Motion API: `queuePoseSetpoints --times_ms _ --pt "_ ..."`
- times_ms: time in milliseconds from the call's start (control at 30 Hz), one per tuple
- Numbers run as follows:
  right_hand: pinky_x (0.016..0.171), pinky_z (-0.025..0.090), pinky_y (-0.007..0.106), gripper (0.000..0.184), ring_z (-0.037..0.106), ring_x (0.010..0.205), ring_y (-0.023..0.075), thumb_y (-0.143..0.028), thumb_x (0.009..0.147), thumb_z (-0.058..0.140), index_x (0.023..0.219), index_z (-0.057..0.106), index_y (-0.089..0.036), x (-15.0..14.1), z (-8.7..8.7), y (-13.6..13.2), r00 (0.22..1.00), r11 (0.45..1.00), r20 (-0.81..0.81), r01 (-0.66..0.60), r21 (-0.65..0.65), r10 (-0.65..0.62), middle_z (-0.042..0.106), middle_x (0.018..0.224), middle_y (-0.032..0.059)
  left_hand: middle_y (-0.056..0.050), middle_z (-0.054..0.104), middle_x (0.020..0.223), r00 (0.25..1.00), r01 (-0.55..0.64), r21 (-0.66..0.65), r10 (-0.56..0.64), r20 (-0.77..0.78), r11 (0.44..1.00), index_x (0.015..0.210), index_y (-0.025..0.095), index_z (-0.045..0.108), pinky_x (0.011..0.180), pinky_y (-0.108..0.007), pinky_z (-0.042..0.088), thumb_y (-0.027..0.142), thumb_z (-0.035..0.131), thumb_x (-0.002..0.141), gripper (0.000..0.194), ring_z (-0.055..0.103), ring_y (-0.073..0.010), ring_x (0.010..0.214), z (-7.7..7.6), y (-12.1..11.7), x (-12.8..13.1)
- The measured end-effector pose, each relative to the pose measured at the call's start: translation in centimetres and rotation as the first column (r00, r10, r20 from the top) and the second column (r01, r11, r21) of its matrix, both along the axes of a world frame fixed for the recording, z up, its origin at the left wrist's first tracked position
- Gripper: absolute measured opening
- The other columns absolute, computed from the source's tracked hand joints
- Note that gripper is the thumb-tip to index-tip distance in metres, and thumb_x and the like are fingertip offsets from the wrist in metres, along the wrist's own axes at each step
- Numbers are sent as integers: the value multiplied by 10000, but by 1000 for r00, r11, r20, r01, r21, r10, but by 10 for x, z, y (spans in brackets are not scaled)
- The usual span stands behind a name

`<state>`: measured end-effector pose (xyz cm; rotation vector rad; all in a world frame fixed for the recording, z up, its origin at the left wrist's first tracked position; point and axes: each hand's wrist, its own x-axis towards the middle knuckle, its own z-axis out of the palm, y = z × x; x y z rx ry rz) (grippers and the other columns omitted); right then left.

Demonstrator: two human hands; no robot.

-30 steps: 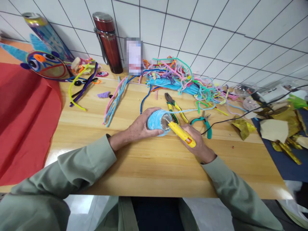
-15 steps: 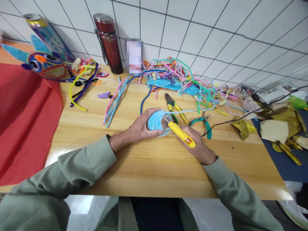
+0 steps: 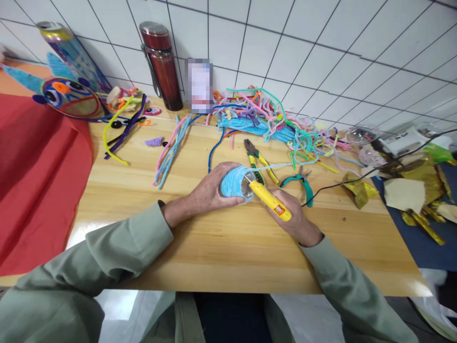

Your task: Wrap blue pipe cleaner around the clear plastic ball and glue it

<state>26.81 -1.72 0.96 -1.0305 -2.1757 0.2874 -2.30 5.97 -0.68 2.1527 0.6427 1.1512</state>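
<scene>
Left hand [image 3: 210,190] clasps the blue-wrapped cylinder [image 3: 233,182], end facing right hand [image 3: 293,209], which grips the yellow glue gun [image 3: 267,197], nozzle at that end, contact unclear, so both hands are occupied; pale-blue strand [image 3: 283,165] runs beyond right hand.

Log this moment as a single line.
left hand: around blue-wrapped cylinder | right hand: holding yellow tool, tip at cylinder's end | rest: yellow-green pliers, teal pliers, red flask by wall

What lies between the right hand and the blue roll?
In the head view, the yellow tool: the right hand holds it, its tip at the blue roll.
</scene>
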Motion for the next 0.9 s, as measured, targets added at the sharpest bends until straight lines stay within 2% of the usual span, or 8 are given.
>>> queuePoseSetpoints --times_ms 167,300,533,733,800,900 --pt "740 613 369 221 755 853 245 -179 1019 655 1221 631 -267 -1 0 -1 1000 999 -4 -1 46 1 763 976 56 -176 630 1505 1000 2 -18 -2 -21 1000 1552 242 490 1200 -567 543 568 865 871 842 637 -360 1406 2 0 -1" --pt "740 605 359 212 746 843 240 -135 1007 648 1181 622 -254 -3 1 -3 999 998 23 -30 52 29 756 950 59 -175 628 1509 1000 -5 -26 5 -9 1000 1549 244 492 1206 -576 535 596 859 864 853 631 -364 1411 1 0 0" --pt "678 568 338 143 696 756 216 -139 1009 643 1081 621 -260 -3 2 -4 1000 999 18 11 37 -11 711 866 27 -175 629 1514 1000 1 -22 -1 10 1000 1547 240 496 1211 -562 532 580 852 882 827 633 -358 1414 0 0 0" --pt "761 623 382 236 757 878 258 -166 1015 644 1229 635 -265 -3 1 -5 1000 999 4 -22 31 22 774 985 69 -185 620 1527 1000 -10 -84 9 -21 996 1539 233 499 1219 -588 520 615 866 847 871 626 -372 1422 1 0 0" --pt "778 630 390 229 760 889 261 -166 1018 637 1225 639 -264 -3 1 -5 999 1000 19 -29 12 28 777 984 73 -182 621 1527 1000 -9 -89 8 -20 996 1538 235 501 1223 -587 518 615 863 849 866 622 -369 1426 2 0 0" --pt "726 617 368 175 733 821 238 -162 1021 624 1166 636 -260 -3 0 -5 1000 1000 22 4 15 -4 753 932 61 -182 622 1525 1000 -2 -89 1 -17 996 1534 231 502 1229 -583 514 610 861 853 858 617 -368 1431 3 -1 0"
